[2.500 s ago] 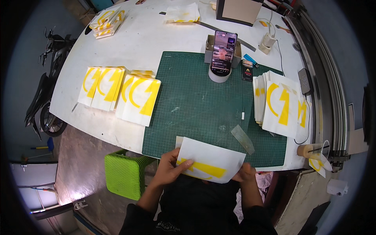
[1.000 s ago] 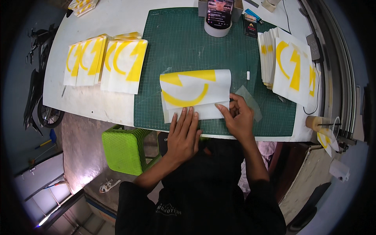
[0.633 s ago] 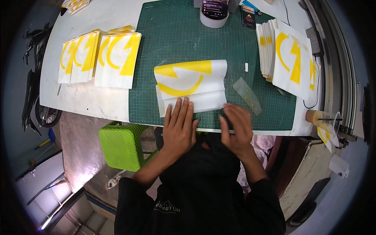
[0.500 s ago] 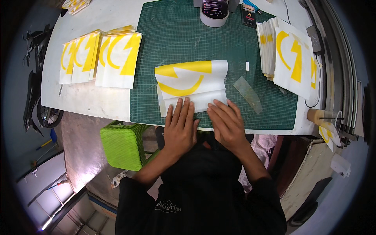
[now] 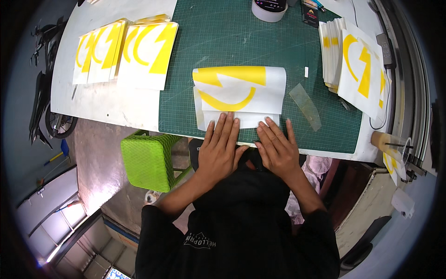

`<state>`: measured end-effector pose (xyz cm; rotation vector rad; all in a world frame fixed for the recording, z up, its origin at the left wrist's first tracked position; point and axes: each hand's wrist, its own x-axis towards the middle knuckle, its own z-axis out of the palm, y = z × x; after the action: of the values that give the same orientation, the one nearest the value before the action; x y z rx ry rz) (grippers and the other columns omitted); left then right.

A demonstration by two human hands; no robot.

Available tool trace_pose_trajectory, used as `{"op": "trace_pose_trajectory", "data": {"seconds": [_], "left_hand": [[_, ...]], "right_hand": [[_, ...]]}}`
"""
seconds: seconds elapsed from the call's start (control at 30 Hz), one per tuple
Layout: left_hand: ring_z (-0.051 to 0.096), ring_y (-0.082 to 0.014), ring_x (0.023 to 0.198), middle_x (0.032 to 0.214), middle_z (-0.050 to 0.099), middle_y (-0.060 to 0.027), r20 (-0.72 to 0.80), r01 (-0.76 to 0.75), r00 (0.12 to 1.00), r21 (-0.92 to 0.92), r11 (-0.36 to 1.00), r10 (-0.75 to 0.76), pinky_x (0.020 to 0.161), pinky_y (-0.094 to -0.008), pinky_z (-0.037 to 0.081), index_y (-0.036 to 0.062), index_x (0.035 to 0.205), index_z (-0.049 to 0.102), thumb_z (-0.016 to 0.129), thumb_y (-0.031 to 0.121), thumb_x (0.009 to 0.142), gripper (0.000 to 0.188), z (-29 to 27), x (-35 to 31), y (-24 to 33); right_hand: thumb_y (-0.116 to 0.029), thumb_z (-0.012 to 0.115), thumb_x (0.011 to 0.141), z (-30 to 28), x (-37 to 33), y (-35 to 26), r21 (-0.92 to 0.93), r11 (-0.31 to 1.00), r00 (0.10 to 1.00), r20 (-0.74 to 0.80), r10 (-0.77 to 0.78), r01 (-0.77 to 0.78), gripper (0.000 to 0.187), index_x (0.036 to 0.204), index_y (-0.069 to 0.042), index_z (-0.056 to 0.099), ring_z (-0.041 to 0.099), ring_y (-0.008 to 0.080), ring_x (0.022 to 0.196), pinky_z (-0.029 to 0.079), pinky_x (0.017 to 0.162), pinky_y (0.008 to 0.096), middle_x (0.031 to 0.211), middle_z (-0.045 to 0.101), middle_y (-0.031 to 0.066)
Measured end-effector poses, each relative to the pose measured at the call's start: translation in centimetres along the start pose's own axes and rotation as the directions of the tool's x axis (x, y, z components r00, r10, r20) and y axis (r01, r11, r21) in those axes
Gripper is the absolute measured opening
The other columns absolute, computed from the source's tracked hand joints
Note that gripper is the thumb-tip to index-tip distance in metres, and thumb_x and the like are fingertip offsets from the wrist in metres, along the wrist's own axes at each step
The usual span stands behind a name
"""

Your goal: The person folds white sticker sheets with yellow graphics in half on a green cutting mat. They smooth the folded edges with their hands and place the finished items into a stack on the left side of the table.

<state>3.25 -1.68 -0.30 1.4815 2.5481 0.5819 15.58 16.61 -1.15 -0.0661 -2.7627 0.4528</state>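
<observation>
A white paper sheet with yellow shapes point(image 5: 232, 95) lies folded over on the green cutting mat point(image 5: 223, 44), its top edge rounded rather than creased flat. My left hand point(image 5: 217, 151) rests on its near edge with the fingers stretched out. Beside it, my right hand point(image 5: 278, 151) also lies with fingers extended, the tips touching the sheet's lower right edge. Neither hand grips anything. A narrow white strip of the lower layer shows under the fingertips. To the right of the sheet lies a clear plastic scraper-like piece point(image 5: 305, 107).
Stacks of similar folded papers stand at the left point(image 5: 148, 53) and at the right point(image 5: 360, 69). A tape roll point(image 5: 269, 11) sits at the back beside a dark box point(image 5: 310, 14). Near the right edge is a cup of brown drink point(image 5: 385, 141). A green stool point(image 5: 147, 162) stands below.
The view has shifted slightly. Both hands have drawn a little toward the near edge, and the sheet's loose upper flap now lies flatter and straighter.
</observation>
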Motion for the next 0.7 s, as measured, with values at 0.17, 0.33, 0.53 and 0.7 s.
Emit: {"op": "trace_pose_trajectory", "data": {"seconds": [0.17,0.33,0.53,0.7], "left_hand": [[0.033,-0.0444,0.155,0.164,0.036,-0.0296,0.008,0.067,0.998,0.047,0.997,-0.067,0.124,-0.0588,0.028,-0.0068,0.158,0.038,0.068,0.036,0.098,0.080,-0.9,-1.0,-1.6],[0.032,-0.0453,0.155,0.165,0.035,-0.0300,0.004,0.037,0.999,0.057,0.998,-0.037,0.124,-0.0594,0.028,-0.0073,0.158,0.036,0.070,0.033,0.096,0.082,-0.7,-1.0,-1.8],[0.030,-0.0465,0.156,0.165,0.032,-0.0316,0.014,0.085,0.996,0.066,0.994,-0.087,0.124,-0.0634,0.024,-0.0095,0.158,0.034,0.072,0.038,0.096,0.087,-0.8,-1.0,-1.1],[0.022,-0.0482,0.158,0.167,0.026,-0.0331,0.066,0.053,0.996,-0.008,0.999,-0.052,0.125,-0.0647,0.018,-0.0096,0.157,0.034,0.070,0.045,0.095,0.091,0.8,1.0,1.9]], "right_hand": [[-0.033,0.066,0.100,0.4,0.2,-2.6,-0.009,0.993,0.990,0.080,0.120,-0.120,0.048,0.138,-0.003,0.065,0.049,0.0301,0.148,0.023,0.122,0.0691,0.150,0.060,0.0116],[-0.037,0.064,0.101,2.6,0.3,-5.5,0.094,0.989,0.991,0.087,0.103,-0.111,0.054,0.144,-0.005,0.061,0.045,0.0290,0.151,0.019,0.123,0.0699,0.155,0.056,0.0093],[-0.036,0.065,0.100,-0.4,-2.9,0.3,-0.104,0.982,0.985,0.061,0.164,-0.157,0.053,0.144,-0.006,0.062,0.048,0.0271,0.149,0.011,0.126,0.0672,0.153,0.059,0.0084],[-0.033,0.068,0.098,-1.2,-2.1,-0.9,-0.009,0.980,0.979,0.043,0.201,-0.200,0.054,0.142,-0.002,0.061,0.050,0.0316,0.147,0.015,0.125,0.0667,0.148,0.062,0.0131]]}}
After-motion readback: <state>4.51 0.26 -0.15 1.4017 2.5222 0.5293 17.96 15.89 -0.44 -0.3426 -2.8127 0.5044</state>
